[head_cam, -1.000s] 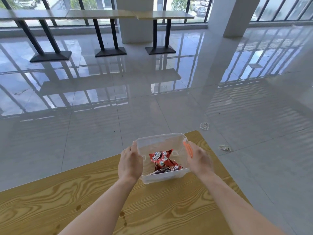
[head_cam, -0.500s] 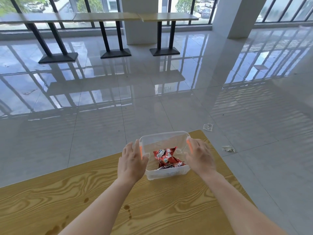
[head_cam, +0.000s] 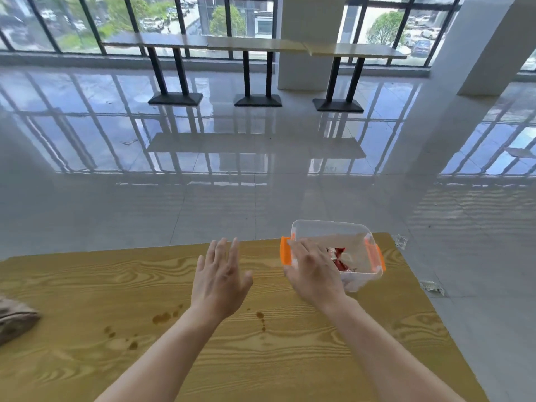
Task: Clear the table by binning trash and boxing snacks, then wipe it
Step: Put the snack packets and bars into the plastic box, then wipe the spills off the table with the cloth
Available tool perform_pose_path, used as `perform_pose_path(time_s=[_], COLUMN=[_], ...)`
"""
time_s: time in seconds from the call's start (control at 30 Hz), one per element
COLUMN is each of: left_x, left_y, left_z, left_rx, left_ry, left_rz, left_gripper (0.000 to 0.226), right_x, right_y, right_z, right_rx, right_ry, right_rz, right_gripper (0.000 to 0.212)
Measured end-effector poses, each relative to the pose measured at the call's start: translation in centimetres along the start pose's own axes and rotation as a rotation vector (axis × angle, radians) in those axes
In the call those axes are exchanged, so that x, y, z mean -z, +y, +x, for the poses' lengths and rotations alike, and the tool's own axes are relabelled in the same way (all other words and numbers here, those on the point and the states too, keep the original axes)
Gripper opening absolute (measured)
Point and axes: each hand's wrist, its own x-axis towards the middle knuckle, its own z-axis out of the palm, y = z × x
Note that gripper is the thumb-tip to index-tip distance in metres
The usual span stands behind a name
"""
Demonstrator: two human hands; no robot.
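A clear plastic box (head_cam: 330, 230) with orange side clips stands at the far right corner of the wooden table (head_cam: 261, 358). Red snack packets (head_cam: 338, 258) lie inside it. My right hand (head_cam: 314, 271) hovers flat over the box's near left corner, fingers spread, gripping nothing. My left hand (head_cam: 220, 281) is raised over the table to the left of the box, palm down and fingers apart, away from the box. Brown liquid stains (head_cam: 165, 317) dot the tabletop in front of my arms.
A crumpled brown cloth (head_cam: 14, 322) lies at the table's left edge. Two scraps of clear wrapper (head_cam: 432, 286) lie on the glossy tiled floor right of the table. High tables on black bases (head_cam: 256, 100) stand by the far windows.
Both hands have let go of the box's sides; my left hand moved left, away from it. The view swung left, showing the cloth and stains. The box now sits on the table.
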Motion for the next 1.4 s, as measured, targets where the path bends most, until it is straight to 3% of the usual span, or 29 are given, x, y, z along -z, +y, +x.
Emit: perform_pose_path(time_s=[0.4, 0.8, 1.07, 1.17, 1.4], left_x=[6.6, 9.4, 7.5, 5.2, -0.2], left_y=[-13.6, -33.2, -45.8, -49.6, -53.5], left_z=[-13.7, -26.9, -32.9, -35.2, -38.7], left_rx=[0.377, 0.696, 0.733, 0.707, 0.617], left_ry=[0.155, 0.13, 0.018, -0.043, -0.134], left_rz=[0.012, 0.046, 0.069, 0.089, 0.101], left_gripper=[0.076, 0.073, 0.068, 0.077, 0.077], right_x=[-6.8, -17.6, -26.9, -30.5, -37.8], right_y=[-15.7, -33.6, -44.6, -48.2, -52.7], right_z=[-2.8, -5.3, -3.3, -1.5, 1.9], right_rx=[0.338, 0.51, 0.518, 0.497, 0.483], right_ry=[-0.221, -0.425, -0.553, -0.563, -0.58], right_rz=[0.088, 0.064, 0.024, 0.021, -0.071], right_gripper=[0.056, 0.053, 0.054, 0.058, 0.068])
